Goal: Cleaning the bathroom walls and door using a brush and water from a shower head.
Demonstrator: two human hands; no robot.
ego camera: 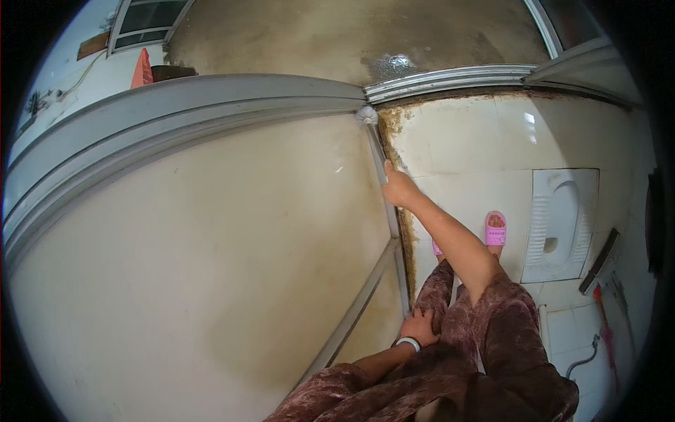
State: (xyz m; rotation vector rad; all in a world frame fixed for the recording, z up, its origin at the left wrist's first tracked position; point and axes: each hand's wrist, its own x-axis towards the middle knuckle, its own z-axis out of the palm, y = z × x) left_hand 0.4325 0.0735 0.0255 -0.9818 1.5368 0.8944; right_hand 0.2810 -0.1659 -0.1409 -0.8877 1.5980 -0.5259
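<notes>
My right hand is stretched forward, closed around the handle of a round white-bristled brush. The brush head is at the corner where the grey metal door frame meets the silver threshold track. Most of the handle is hard to tell from the grey strip behind it. Brown grime lines the floor edge beside that strip. Lower down, my left hand, with a white band at the wrist, rests on my trouser leg and holds nothing.
A large cream panel fills the left side. A white squat toilet is set in the tiled floor at right. Near it are a floor squeegee and a hose. Wet concrete lies past the threshold.
</notes>
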